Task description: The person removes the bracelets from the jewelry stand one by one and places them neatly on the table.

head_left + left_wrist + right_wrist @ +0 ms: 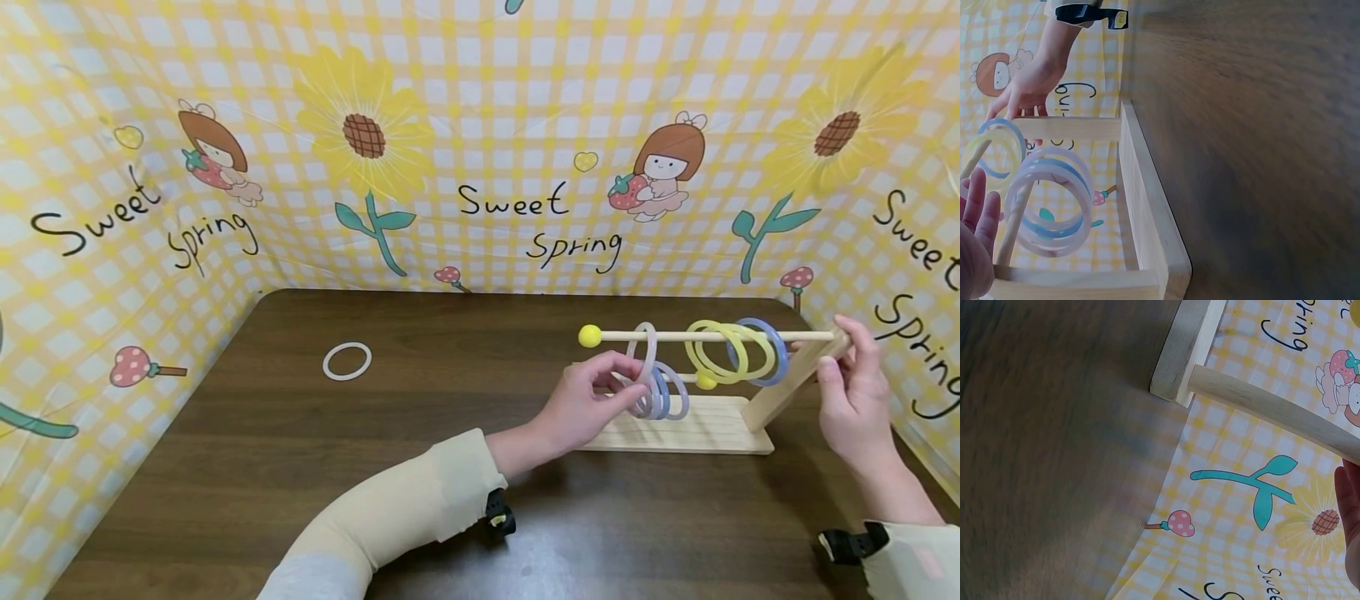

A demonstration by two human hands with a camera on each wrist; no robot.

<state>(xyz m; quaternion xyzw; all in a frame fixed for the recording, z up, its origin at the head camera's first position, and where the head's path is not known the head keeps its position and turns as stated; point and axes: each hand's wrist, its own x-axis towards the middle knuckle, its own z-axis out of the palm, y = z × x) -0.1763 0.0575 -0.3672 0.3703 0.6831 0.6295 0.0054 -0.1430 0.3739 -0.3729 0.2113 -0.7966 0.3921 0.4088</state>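
My left hand (581, 400) pinches a whitish ring (651, 343) that hangs round the upper rod (675, 336) of a wooden stand, close to the rod's yellow end ball (589, 336). At the stand's right end, my right hand (858, 400) holds the top of the slanted post (783, 392). Farther along the upper rod hang yellow rings (744, 360) and a blue ring (784, 360). On the lower rod, pale lilac rings (685, 402) have a blue ring (1088, 178) among them, partly behind my left fingers in the head view.
A loose white ring (367, 358) lies on the dark wooden table (420, 500), left of the stand. The stand's flat base (720, 429) rests on the tabletop. A yellow checked cloth (480, 100) with printed flowers and lettering encloses the back and sides.
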